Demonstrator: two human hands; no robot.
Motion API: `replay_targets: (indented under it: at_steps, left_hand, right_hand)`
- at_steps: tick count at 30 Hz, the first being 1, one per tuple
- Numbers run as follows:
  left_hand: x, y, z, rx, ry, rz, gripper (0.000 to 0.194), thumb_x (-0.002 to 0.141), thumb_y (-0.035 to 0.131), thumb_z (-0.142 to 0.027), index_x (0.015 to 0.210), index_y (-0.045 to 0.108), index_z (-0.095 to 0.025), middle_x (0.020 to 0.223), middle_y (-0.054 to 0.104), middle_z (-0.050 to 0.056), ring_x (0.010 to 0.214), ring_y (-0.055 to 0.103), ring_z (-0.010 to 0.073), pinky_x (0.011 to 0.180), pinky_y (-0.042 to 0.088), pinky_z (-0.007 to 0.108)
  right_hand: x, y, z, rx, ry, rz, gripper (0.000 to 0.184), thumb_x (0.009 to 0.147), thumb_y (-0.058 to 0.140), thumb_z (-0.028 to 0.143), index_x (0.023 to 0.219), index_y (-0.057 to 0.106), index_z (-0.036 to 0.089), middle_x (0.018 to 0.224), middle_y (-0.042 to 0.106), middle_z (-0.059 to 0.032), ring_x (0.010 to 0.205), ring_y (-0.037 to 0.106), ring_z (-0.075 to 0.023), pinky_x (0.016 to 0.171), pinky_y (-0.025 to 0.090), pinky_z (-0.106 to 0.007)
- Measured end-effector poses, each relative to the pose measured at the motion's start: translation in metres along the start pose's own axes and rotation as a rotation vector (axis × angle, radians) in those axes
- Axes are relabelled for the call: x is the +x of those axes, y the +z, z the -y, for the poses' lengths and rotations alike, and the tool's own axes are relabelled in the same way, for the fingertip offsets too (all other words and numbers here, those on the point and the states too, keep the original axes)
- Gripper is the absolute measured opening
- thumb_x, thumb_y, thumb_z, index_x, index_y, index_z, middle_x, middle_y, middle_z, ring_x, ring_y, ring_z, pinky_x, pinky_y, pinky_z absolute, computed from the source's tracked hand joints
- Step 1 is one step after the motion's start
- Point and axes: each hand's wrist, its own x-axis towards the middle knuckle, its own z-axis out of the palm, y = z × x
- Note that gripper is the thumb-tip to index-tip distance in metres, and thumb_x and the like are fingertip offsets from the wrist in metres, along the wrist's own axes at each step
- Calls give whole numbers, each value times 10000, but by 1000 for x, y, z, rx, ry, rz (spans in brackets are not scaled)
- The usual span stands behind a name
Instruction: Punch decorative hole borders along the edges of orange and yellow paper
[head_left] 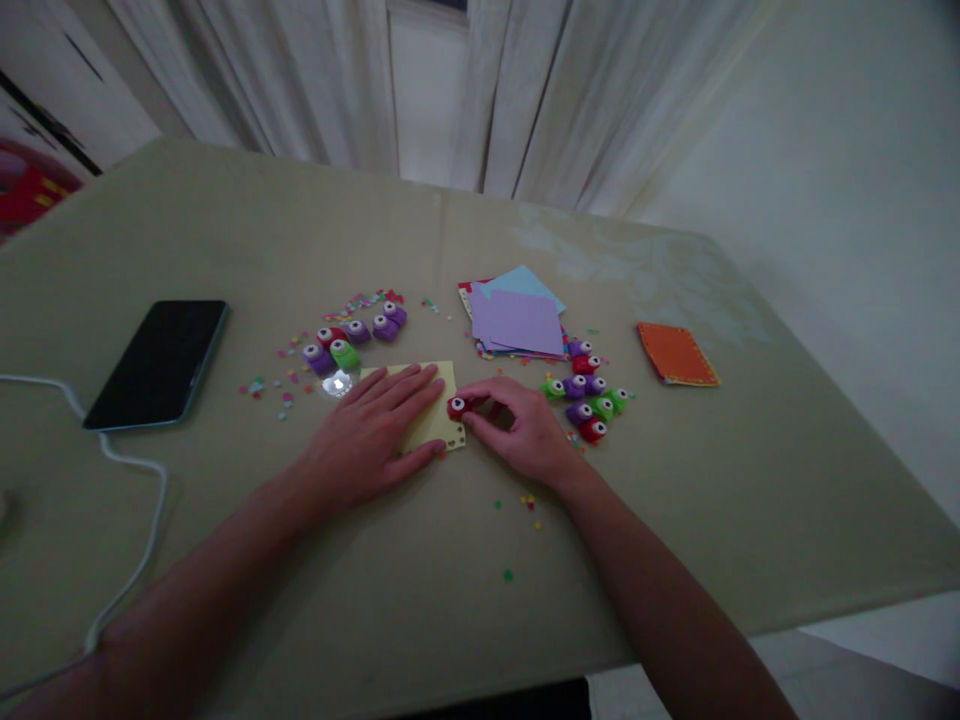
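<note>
A yellow paper sheet lies on the olive table. My left hand lies flat on it, fingers stretched out, pressing it down. My right hand is closed round a small red paper punch set at the sheet's right edge, where a row of small holes shows. Several purple, green and red punches lie just right of my right hand. Another group of punches lies beyond my left hand.
A stack of coloured paper sheets lies behind the hands. An orange sheet with a punched edge is at the right. A dark phone and a white cable are at the left. Paper confetti is scattered about.
</note>
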Motion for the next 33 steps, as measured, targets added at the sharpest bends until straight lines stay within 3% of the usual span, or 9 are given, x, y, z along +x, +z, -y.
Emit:
replay_targets:
  at_steps: [28, 31, 33]
  left_hand:
    - [1, 0, -1, 27, 3, 12, 725, 1069, 486, -623, 1661, 440, -208, 1743, 395, 92, 1599, 395, 314, 1337, 254, 548]
    - [1, 1, -1, 18, 4, -3, 732, 1064, 491, -635, 1655, 450, -205, 1737, 405, 95, 1595, 403, 320, 1336, 257, 555]
    - [0, 3, 0, 7, 7, -15, 730, 1063, 492, -638, 1652, 456, -208, 1731, 417, 97, 1589, 412, 321, 1334, 263, 557]
  right_hand:
    - [0, -2, 2, 33, -13, -14, 170, 982, 727, 224, 1146, 770, 219, 1110, 783, -57, 923, 711, -176, 812, 542, -298]
    - [-1, 0, 2, 123, 39, -100, 122, 972, 752, 327, 973, 732, 206, 934, 718, -23, 819, 643, -158, 731, 494, -276]
    - [2, 3, 2, 253, 83, -218, 362, 1006, 698, 461, 759, 606, 213, 721, 565, 24, 664, 514, -137, 632, 419, -272]
